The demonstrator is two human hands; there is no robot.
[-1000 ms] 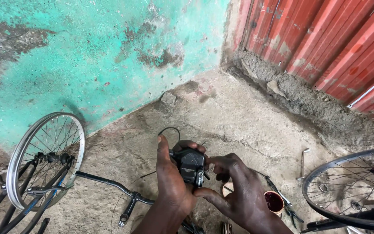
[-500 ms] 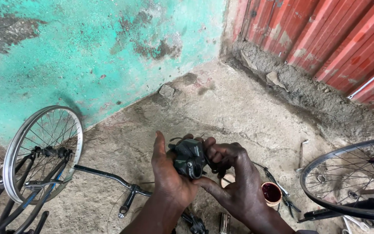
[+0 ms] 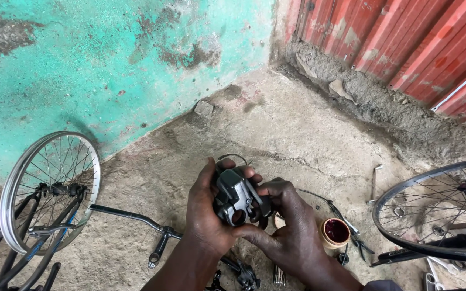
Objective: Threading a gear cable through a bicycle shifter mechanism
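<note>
1. The left hand (image 3: 203, 218) and the right hand (image 3: 292, 229) are both grasping a dark gear shifter unit (image 3: 235, 198), each grip closed around it, above the concrete floor (image 3: 297, 129).
2. I judge that a firm, steady hold is helping here, with the fingers staying away from its cable (image 3: 233, 158).
3. A small red grease pot (image 3: 334, 233) is standing just beside the right hand; a bicycle wheel (image 3: 49, 188) is leaning well apart, to the left.

Left hand (image 3: 206, 215) and right hand (image 3: 292, 231) gripping black bike part (image 3: 237, 198) (grimy), wheel (image 3: 49, 188) nearby
</note>
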